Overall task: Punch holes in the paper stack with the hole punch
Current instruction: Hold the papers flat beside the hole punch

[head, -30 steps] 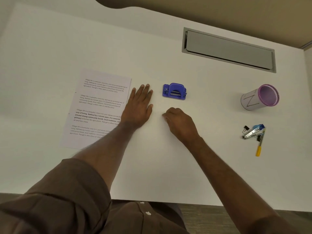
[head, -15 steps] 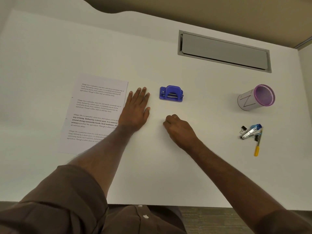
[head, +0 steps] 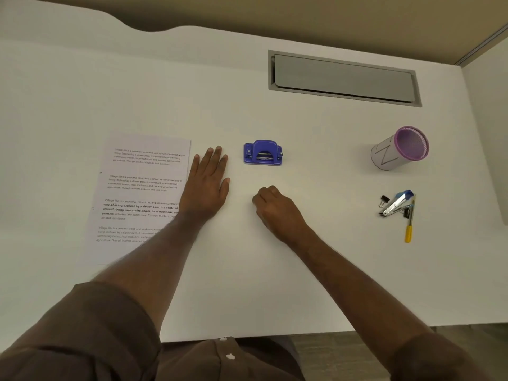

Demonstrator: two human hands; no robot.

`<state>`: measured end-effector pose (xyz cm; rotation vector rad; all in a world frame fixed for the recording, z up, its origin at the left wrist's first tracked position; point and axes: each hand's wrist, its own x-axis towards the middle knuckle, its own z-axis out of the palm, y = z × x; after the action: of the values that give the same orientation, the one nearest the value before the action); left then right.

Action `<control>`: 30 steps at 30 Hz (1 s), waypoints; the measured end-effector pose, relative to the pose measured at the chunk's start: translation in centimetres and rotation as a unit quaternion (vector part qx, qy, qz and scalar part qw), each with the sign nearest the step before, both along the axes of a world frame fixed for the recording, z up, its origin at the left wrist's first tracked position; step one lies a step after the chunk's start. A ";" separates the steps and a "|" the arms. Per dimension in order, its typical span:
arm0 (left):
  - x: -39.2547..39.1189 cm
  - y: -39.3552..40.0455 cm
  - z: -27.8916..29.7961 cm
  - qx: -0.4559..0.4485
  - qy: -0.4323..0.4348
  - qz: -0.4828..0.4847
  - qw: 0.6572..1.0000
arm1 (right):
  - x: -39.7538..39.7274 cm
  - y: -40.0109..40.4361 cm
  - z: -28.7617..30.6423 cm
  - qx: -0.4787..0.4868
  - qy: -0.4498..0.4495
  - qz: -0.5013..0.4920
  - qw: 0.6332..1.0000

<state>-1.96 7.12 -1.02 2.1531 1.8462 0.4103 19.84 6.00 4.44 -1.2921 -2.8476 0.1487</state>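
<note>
A blue hole punch (head: 262,152) stands on the white desk (head: 247,270), a little beyond both hands. A stack of printed paper (head: 137,193) lies flat at the left. My left hand (head: 207,185) rests palm down on the desk with straight fingers held together, touching the paper's right edge, and holds nothing. My right hand (head: 277,213) sits on the desk below the punch, fingers curled into a loose fist with nothing in it. My left forearm covers the paper's lower right corner.
A grey cable hatch (head: 343,78) is set into the desk at the back. A purple-rimmed pen cup (head: 398,148) stands at the right. Near it lie a stapler (head: 395,203), binder clips (head: 383,200) and a yellow pen (head: 409,226). A white side panel borders the far right.
Both hands stay where they were on the desk. Only the camera has tilted, so everything sits slightly lower in the view.
</note>
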 end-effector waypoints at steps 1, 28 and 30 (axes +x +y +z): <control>0.0 0.0 0.0 0.002 0.000 0.001 1.000 | 0.1 0.0 -0.2 0.003 0.006 -0.003 1.000; 0.1 0.0 -0.1 0.020 -0.003 0.002 1.000 | 19.6 10.8 11.4 -0.124 0.558 -0.514 0.640; 0.2 0.1 -0.1 0.022 -0.003 0.001 1.000 | 22.1 11.8 11.8 -0.050 0.479 -0.550 0.682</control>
<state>-1.76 7.20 -1.12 2.1773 1.8523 0.4623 41.99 17.82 16.24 -1.8819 -0.9611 0.6745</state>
